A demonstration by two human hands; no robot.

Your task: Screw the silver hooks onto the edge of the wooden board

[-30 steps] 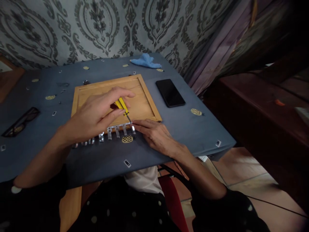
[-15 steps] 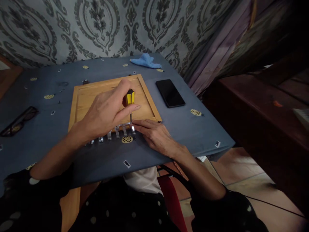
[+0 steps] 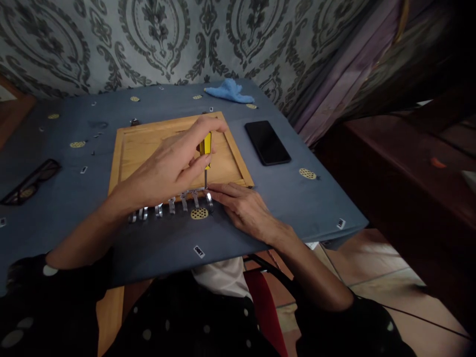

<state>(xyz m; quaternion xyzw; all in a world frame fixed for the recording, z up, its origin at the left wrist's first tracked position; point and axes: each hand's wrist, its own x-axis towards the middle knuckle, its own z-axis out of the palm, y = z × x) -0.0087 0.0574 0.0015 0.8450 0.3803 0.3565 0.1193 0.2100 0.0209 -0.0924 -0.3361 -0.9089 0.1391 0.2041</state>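
My left hand [image 3: 174, 158] is closed around the yellow and black handle of a screwdriver [image 3: 207, 145], held upright with its shaft pointing down. The tip meets the right end of a shiny metal hook rail [image 3: 184, 201] along the near edge of a framed wooden board [image 3: 148, 144]. Several curved hooks on the rail hang over that edge. My right hand [image 3: 243, 208] rests at the board's near right corner, fingers pressed together and fingertips at the rail's end beside the tip. Its thumb is hidden, as is any screw under the tip.
A black phone [image 3: 267, 143] lies right of the board, with a blue cloth [image 3: 229, 91] behind. Dark-framed glasses [image 3: 31, 182] lie at the left. A few tiny dark pieces [image 3: 94, 139] are scattered on the blue tablecloth [image 3: 260, 238]. A patterned curtain [image 3: 156, 39] hangs behind the table.
My left hand has shifted on the screwdriver handle, its index finger now reaching further right over the top. The right hand stays by the rail's end. The whole view has shifted slightly.
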